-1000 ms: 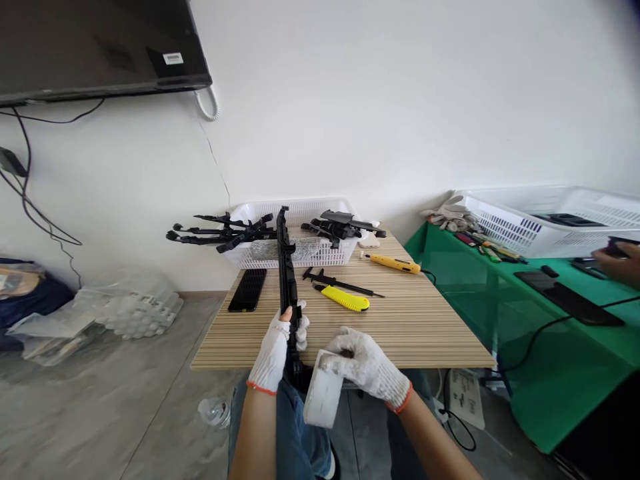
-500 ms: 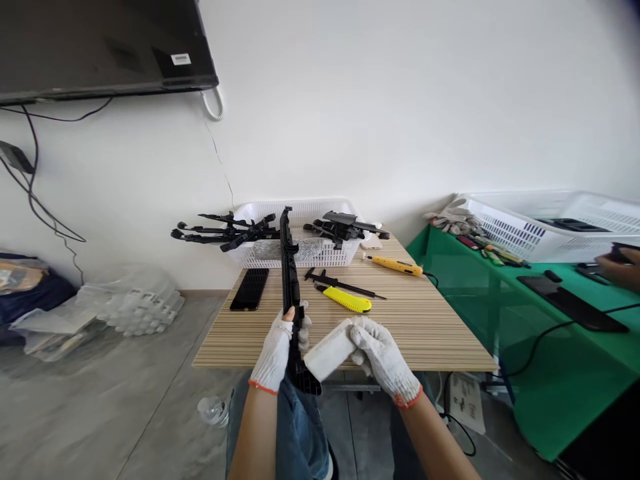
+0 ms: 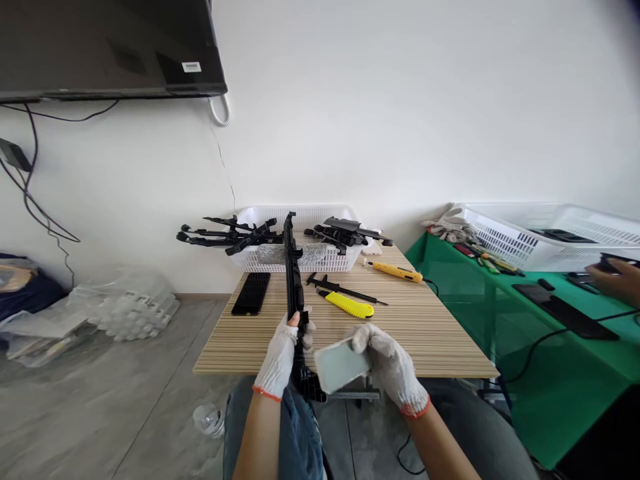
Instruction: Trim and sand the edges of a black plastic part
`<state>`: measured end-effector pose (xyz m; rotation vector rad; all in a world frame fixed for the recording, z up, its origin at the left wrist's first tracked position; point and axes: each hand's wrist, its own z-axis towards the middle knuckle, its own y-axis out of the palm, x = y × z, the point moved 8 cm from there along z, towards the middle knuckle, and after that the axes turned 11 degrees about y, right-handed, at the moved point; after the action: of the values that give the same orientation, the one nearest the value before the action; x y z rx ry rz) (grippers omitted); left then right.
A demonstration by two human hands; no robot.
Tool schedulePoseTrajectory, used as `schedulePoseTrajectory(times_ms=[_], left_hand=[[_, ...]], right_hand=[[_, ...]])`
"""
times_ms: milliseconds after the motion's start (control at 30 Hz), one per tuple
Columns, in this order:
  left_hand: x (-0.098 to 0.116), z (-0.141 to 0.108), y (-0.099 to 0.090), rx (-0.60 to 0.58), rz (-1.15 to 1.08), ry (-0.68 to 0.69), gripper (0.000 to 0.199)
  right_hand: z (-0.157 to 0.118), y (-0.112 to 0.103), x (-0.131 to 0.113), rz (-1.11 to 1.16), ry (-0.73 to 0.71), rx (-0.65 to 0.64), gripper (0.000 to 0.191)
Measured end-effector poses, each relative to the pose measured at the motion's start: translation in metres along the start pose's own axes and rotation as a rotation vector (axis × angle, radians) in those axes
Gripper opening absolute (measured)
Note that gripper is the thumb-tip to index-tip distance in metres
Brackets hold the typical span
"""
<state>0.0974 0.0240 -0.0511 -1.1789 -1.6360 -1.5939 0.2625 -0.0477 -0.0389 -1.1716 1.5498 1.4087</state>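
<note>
My left hand (image 3: 280,353), in a white glove with bare thumb tip, is closed around a long black plastic part (image 3: 293,273). The part stands nearly upright over the table's front edge, its wide lower end near my lap. My right hand (image 3: 387,360), also gloved, pinches a pale, flat rectangular pad (image 3: 343,365) by its right side. The pad's broad face shows, just right of the black part's lower end; whether they touch I cannot tell. Beyond my hands lie a yellow utility knife (image 3: 349,305) and a black caliper (image 3: 345,291).
A white basket (image 3: 320,262) at the table's back carries several black plastic parts (image 3: 235,233). A phone (image 3: 251,293) lies left, a yellow corded tool (image 3: 397,271) right. Beside the table, a green-covered table (image 3: 450,293) bears another white basket (image 3: 520,250); another person's hand (image 3: 617,277) shows there.
My right hand has turned the pad, so its broad face now shows more, and sits slightly lower. My left hand keeps its hold on the black part. The view has shifted a little.
</note>
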Motion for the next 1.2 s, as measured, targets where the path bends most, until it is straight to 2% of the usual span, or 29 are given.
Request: schedulePoseTrajectory(times_ms=[67,200,300,467,633,833,967,1133,1200], left_hand=[[-0.002,0.001,0.002,-0.023,-0.017,0.001,0.061],[-0.004,0.002,0.004,-0.055,-0.046,-0.001,0.064],[-0.004,0.002,0.003,-0.061,-0.055,-0.01,0.067],[-0.003,0.002,0.003,-0.074,-0.048,-0.04,0.069],[-0.001,0.001,0.003,-0.086,-0.056,-0.034,0.061],[0.0,0.001,0.004,-0.096,-0.062,-0.033,0.061],[0.0,0.001,0.003,-0.095,-0.058,-0.035,0.063],[-0.001,0.001,0.001,-0.087,-0.047,-0.046,0.07],[-0.002,0.001,0.0,-0.085,-0.05,-0.05,0.068]], right_hand=[[-0.003,0.006,-0.009,-0.088,-0.078,-0.037,0.037],[-0.011,0.026,-0.018,-0.494,-0.123,-0.067,0.023],[-0.015,0.038,-0.025,-0.696,-0.244,-0.04,0.015],[-0.01,0.03,-0.025,-0.632,-0.269,0.08,0.013],[-0.013,0.038,-0.026,-0.717,-0.31,-0.006,0.011],[-0.014,0.036,-0.027,-0.652,-0.306,0.024,0.011],[-0.014,0.043,-0.023,-0.682,-0.303,-0.077,0.014],[-0.01,0.035,-0.023,-0.605,-0.258,-0.013,0.009],[-0.01,0.037,-0.022,-0.617,-0.248,-0.053,0.01]])
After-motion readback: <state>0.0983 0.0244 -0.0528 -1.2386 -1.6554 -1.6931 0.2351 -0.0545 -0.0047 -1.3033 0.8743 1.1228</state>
